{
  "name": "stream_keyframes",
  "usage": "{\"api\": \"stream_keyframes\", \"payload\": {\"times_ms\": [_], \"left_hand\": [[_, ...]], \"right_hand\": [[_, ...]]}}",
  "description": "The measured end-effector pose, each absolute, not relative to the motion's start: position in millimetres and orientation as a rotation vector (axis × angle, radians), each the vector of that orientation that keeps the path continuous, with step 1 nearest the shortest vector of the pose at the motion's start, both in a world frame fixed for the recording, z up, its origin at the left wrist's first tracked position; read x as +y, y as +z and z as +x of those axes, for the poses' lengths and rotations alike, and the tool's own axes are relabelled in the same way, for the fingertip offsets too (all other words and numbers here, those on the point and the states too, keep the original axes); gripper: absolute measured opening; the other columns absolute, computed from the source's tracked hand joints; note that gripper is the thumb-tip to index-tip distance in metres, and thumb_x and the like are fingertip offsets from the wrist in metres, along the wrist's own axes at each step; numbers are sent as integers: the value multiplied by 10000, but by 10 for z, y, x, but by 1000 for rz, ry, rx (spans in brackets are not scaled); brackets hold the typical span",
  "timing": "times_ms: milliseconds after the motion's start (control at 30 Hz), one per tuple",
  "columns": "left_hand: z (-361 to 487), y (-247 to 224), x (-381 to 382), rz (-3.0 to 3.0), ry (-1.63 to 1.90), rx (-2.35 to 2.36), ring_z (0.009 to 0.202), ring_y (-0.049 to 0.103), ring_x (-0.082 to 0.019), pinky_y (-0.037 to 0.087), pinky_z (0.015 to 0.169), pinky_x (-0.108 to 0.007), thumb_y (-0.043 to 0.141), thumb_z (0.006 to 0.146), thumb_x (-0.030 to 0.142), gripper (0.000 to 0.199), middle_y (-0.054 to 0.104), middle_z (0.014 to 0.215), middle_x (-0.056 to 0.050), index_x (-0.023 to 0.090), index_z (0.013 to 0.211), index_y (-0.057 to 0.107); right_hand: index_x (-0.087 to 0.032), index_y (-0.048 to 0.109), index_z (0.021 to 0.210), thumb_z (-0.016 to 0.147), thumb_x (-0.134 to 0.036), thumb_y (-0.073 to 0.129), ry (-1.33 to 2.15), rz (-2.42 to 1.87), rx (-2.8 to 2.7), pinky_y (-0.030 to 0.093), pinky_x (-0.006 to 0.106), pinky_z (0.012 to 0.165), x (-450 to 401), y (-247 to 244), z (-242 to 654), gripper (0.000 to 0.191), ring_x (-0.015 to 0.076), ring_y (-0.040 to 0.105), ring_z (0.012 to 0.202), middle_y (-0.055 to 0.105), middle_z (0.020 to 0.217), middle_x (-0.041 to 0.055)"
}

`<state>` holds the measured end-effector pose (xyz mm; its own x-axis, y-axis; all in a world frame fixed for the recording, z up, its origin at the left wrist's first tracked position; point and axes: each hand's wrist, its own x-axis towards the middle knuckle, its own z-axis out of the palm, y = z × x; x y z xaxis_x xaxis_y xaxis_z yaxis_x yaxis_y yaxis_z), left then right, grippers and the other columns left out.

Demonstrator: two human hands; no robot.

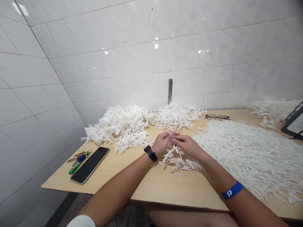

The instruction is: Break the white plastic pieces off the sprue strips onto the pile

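Pinching with fingertips drawn together, the left hand (pixel 162 143) and the right hand (pixel 188 145) hold a thin, white, branched, plastic-like strand (pixel 174 150) above the pale wood-toned surface (pixel 161 189). The grip gap is narrow; which hand bears more firmly cannot be told. Judged by its slender stems, the strand should handle as light and flexible, its side twigs liable to snag or snap; take hold at the main stem. Just below lies a small cluster of white branched pieces (pixel 186 164). Farther out: a tangled white heap (pixel 125 123) beyond the hands, and a broad layer of loose white slivers (pixel 248 154) to the right.
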<state>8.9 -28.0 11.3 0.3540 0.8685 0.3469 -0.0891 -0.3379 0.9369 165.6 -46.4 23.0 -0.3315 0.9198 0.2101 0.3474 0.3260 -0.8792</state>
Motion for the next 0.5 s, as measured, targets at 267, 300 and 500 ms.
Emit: {"api": "stream_keyframes", "payload": {"times_ms": [267, 300, 500], "left_hand": [[11, 193, -202, 1191, 1416, 890, 771, 659, -181, 504, 703, -301, 506, 875, 513, 379, 677, 732, -67, 147, 839, 598], [-14, 206, -199, 1224, 1382, 872, 825, 660, -190, 502, 714, -302, 516, 870, 512, 382, 702, 842, -96, 143, 860, 615], [8, 211, -261, 1357, 1166, 678, 1124, 573, -238, 461, 898, -349, 590, 837, 434, 364, 622, 1250, -127, 168, 1064, 691]], "right_hand": [[-186, 600, 648, 882, -411, 458, 598, -1078, -1913, 367, 278, 587, -475, 231, 1628, 355, 160, 501, 609, 566, 619, 12], [-185, 606, 662, 884, -415, 454, 603, -1093, -1884, 372, 278, 593, -463, 223, 1645, 354, 161, 509, 620, 577, 634, 14], [-183, 698, 936, 865, -502, 502, 760, -1109, -1862, 422, 291, 668, -447, 203, 1663, 381, 186, 577, 756, 681, 854, 49]]}}
